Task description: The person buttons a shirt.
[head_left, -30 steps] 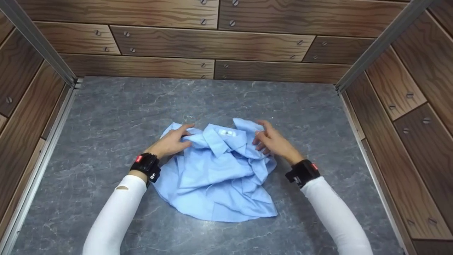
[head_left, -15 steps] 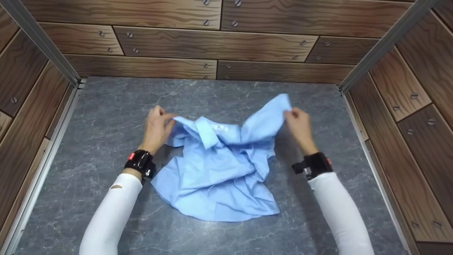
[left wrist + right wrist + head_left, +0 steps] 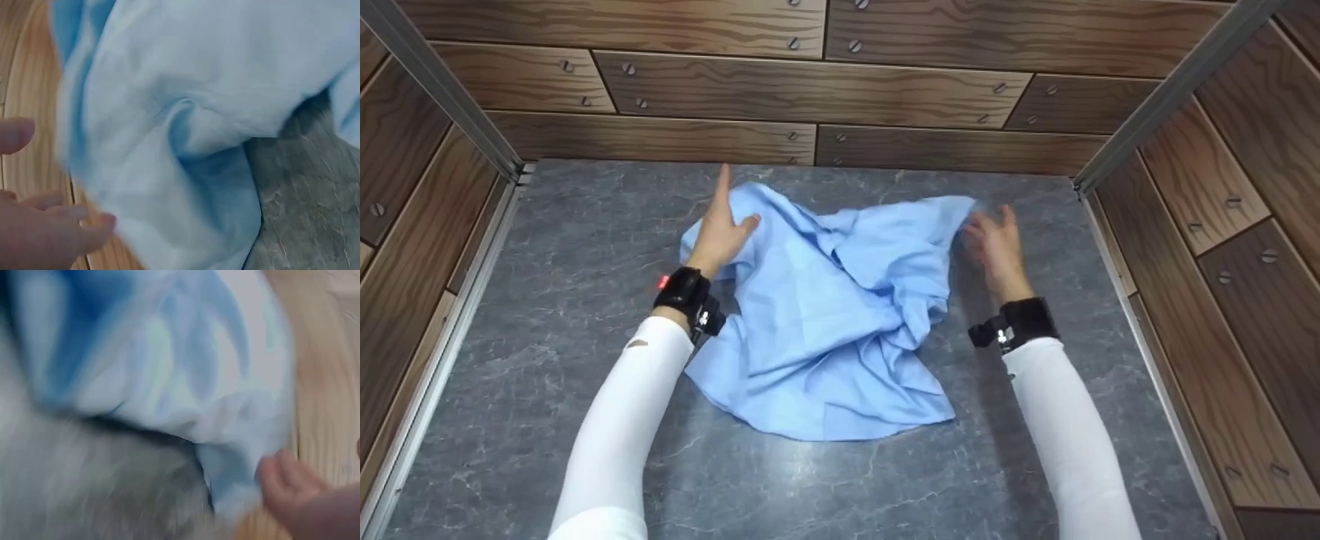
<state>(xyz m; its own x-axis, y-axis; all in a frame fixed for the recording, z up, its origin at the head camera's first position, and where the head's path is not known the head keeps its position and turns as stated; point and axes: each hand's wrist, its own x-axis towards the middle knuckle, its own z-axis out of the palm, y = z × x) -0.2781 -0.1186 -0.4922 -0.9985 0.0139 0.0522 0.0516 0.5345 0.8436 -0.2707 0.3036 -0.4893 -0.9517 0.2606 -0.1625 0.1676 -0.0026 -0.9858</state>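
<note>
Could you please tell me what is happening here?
Someone is handling a light blue garment, which lies rumpled on a grey surface. The left hand is at its far left part, not visibly gripping it; the right hand is by its far right corner, too blurred to tell whether it grips.

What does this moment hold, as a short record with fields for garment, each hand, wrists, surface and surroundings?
garment: light-blue shirt, wrinkled and folded over itself
left hand: left hand at the shirt's far left part, thumb and index finger spread
right hand: right hand beside the shirt's far right corner; blurred, grip unclear
wrists: black wrist devices, above white sleeves
surface: grey marbled surface
surroundings: wood-patterned walls
</note>
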